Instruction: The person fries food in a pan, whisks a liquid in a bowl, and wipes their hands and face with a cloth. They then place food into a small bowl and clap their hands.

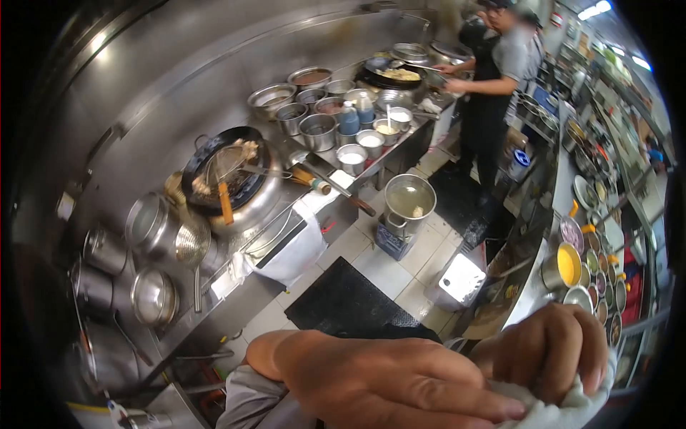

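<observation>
My left hand (pixel 400 375) reaches in from the bottom centre, fingers together, its tips pressed on a pale cloth (pixel 589 393) at the lower right. Curled over the same cloth is my right hand (pixel 554 347), knuckles up, closed on the fabric. Both hands are close to the camera, and the cloth's lower part runs out of view. Away to the left, a black wok (pixel 246 139) sits on a burner with a wire strainer (pixel 229 164) and pieces of food in it.
Metal pots (pixel 318 129) and two bottles (pixel 349 121) line the cooking counter. A perforated ladle (pixel 193 239) lies left. A bucket of liquid (pixel 409 187) stands in the aisle beside a black mat (pixel 350 300). One person (pixel 493 93) works at another wok. Sauce containers (pixel 568 264) fill the right counter.
</observation>
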A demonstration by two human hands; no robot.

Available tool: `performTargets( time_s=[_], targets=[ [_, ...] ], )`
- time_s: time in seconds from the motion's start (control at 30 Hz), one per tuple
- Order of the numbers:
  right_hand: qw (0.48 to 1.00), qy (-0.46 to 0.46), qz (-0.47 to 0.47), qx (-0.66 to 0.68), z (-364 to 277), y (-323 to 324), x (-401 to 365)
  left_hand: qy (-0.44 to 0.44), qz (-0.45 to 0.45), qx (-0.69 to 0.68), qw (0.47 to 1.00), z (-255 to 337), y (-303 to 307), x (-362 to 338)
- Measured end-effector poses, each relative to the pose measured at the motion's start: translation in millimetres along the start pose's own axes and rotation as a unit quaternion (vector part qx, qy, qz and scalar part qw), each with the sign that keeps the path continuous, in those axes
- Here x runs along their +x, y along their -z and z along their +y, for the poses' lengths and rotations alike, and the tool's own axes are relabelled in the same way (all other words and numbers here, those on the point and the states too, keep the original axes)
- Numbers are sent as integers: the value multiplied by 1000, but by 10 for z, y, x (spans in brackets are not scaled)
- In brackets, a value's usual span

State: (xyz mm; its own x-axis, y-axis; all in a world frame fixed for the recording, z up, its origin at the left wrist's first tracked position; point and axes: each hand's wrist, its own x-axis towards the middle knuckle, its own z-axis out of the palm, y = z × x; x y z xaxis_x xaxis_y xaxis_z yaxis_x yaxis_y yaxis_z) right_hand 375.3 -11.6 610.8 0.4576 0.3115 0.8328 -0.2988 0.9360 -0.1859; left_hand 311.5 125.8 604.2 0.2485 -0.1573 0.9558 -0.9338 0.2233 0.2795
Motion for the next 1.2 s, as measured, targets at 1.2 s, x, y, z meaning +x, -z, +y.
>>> performTargets(
  time_s=[1.2],
  targets=[
    [837,-337,216,-374,496,1572,-578,500,350,7,792,-516,758,-1406]
  ],
)
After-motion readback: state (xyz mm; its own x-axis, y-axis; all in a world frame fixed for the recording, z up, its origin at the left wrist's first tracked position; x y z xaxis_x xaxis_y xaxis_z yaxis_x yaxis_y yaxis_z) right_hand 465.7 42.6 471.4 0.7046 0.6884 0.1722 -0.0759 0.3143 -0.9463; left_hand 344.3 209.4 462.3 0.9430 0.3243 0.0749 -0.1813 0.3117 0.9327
